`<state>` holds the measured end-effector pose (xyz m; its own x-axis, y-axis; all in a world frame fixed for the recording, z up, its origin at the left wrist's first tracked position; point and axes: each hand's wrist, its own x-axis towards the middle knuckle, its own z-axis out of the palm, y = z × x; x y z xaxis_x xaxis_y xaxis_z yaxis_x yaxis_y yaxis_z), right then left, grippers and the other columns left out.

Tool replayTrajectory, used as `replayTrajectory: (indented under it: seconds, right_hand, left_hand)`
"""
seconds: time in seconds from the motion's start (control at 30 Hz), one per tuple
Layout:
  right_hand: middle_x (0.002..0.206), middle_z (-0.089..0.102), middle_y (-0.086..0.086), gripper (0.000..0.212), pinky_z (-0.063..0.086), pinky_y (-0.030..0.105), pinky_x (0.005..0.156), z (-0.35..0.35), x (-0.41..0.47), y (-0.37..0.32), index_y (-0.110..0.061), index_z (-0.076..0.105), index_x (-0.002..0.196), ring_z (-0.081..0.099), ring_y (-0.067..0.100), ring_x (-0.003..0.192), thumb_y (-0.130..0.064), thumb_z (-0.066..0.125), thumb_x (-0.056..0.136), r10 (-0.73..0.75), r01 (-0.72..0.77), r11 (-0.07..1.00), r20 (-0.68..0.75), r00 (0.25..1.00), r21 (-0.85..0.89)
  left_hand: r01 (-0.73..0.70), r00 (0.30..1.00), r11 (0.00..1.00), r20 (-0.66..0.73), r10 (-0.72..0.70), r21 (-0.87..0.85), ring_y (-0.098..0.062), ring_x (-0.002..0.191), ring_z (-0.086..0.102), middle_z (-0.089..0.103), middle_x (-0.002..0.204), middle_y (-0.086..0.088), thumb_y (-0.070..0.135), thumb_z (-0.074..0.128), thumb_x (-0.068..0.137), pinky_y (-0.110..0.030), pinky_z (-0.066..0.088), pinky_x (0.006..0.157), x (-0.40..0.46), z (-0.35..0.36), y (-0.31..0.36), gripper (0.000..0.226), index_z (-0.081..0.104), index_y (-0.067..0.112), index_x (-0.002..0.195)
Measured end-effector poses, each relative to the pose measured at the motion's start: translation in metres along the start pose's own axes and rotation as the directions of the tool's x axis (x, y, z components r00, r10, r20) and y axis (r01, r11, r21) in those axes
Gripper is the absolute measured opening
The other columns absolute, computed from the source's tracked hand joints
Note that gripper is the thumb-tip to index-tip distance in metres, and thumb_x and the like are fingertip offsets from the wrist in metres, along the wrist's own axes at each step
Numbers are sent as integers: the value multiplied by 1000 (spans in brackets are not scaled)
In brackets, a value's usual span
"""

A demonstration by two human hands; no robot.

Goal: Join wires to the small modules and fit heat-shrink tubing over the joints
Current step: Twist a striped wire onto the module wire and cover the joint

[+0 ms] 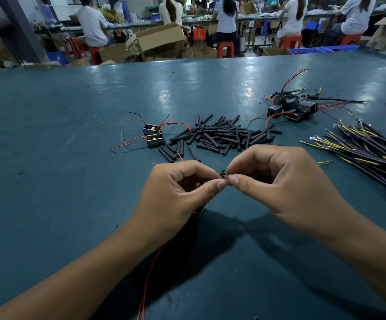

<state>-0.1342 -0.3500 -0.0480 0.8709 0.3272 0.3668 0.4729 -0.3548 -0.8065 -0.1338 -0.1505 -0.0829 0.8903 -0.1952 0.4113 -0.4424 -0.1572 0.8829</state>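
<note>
1. The left hand (175,192) and the right hand (277,181) meet above the green table (48,158), thumbs and forefingers tip to tip
2. Between those fingertips sits a short piece of black tubing (223,173) with a bit of red wire end at it; both hands pinch this joint, the left from the left side, the right from the right
3. A small dark module (199,211) shows partly under the left palm, mostly hidden; whether the curled lower fingers hold it I cannot tell
4. Red wires (148,278) hang from under the left hand down toward the near table edge
5. The pile of loose heat-shrink tubes (224,135) lies on the table just beyond both hands, untouched
6. Two open modules (153,135) with red and black leads rest left of that pile, apart from the hands
7. A cluster of black modules with wires (293,107) lies farther off to the right
8. A bundle of dark and yellow wires (367,151) with ring terminals lies to the right of the right hand, near but not touching
</note>
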Motion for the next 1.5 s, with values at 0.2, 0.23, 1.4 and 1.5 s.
replayTrajectory:
  seconds: [0.2,0.23,1.4,1.5]
  right_hand:
    - [72,73,-1,11,52,26,60,1,1,-2,-19,70,80,65,8,64,-10,76,84,54,-56,995,24,998,83]
    - [73,74,0,12,53,22,60,1,1,-2,-17,71,81,66,8,65,-6,75,84,71,-74,991,35,997,114]
    - [76,68,-4,9,48,29,62,1,1,3,-28,63,87,59,13,66,-22,69,92,-89,102,990,136,987,-94]
    - [79,68,-8,10,49,28,63,2,1,2,-28,63,88,61,12,69,-21,69,92,-97,113,987,134,986,-113]
  left_hand:
    - [18,1000,1000,-1,-18,-24,-16,55,51,63,63,-17,29,80,81,-37,39,48,-1,-2,0,15,77,15,83]
    - [24,1000,999,-2,-24,-29,-17,55,51,63,64,-18,29,80,81,-40,38,47,-1,-2,0,15,77,14,84]
    - [-638,763,470,417,494,610,-26,80,54,63,95,-7,18,62,100,-35,46,71,19,-28,24,19,74,4,96]
    - [-595,803,553,406,435,584,-23,84,55,60,95,-7,17,62,98,-31,45,74,19,-27,25,18,73,3,96]
